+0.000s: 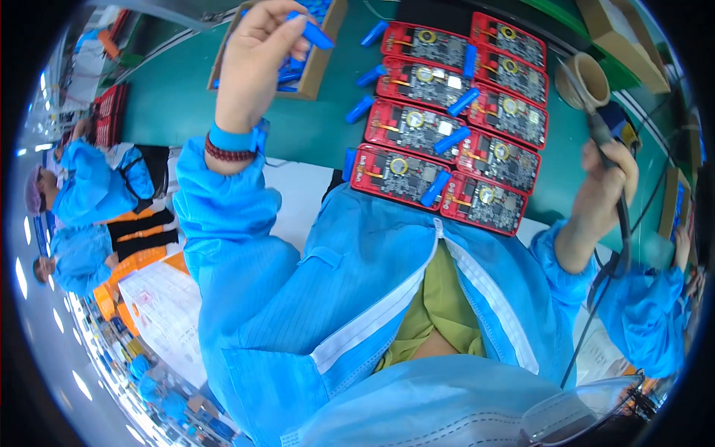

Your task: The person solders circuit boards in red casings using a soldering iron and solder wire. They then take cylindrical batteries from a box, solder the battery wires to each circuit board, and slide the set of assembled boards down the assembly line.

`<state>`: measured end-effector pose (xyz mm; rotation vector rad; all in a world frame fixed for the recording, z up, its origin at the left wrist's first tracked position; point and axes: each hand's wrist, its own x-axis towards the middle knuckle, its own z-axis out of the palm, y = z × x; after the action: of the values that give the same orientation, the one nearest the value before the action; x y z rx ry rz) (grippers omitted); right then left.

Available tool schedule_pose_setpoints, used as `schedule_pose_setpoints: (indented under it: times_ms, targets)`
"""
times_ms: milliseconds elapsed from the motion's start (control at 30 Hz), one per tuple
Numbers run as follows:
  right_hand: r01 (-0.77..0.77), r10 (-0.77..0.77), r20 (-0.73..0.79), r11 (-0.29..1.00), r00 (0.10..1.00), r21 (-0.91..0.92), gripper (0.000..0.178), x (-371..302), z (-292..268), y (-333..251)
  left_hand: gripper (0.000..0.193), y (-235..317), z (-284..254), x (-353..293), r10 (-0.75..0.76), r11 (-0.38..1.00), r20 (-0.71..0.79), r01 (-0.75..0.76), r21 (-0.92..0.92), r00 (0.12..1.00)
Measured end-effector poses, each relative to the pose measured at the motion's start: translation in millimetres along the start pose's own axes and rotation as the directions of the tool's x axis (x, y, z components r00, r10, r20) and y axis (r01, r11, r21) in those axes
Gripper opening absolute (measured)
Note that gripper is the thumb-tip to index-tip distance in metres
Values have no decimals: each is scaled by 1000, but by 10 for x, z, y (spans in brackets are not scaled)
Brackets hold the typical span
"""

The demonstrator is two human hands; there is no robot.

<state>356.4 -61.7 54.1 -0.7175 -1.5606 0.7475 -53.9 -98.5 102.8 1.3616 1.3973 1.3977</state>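
A small blue block (311,33) sits pinched between the thumb and fingertips (292,37) of the left hand (257,59), its far end sticking out past them to the right. The fingers are curled close around it. Just behind those fingers is a cardboard box (322,63) with more blue pieces inside.

The right hand (607,186) is closed in a fist around the dark handle of a soldering iron (603,138); its cable (622,246) drops down from under the fingers. Just above the fist stands a tan roll of tape (585,82).

Between the two hands, on the green table (179,97), lie rows of red circuit boards (417,127), packed edge to edge. Several have a blue block resting on them, and a few loose blocks (360,109) lie beside their left edge. Both arms wear blue sleeves; the left wrist carries a bead bracelet (227,155).

At the far left, other people in blue coats (89,190) sit at work.
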Motion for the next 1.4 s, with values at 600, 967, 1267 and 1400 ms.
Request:
schedule_pose_setpoints:
  times_ms: [600,967,1267,1400]
  targets:
    - [22,-16,263,1000,965,-18,22,171,747,-202,21,66,1608,-430,-166,828,387,341,-445,907]
    - [89,-93,227,996,969,29,27,154,689,-151,12,30,1611,-352,-99,786,555,407,-465,826]
    - [104,-162,346,978,924,182,26,191,567,-266,11,51,1497,-330,-114,655,822,664,-360,558]
    - [146,-127,160,983,979,-113,30,218,528,-126,7,32,1615,-335,-150,967,562,240,-89,813]
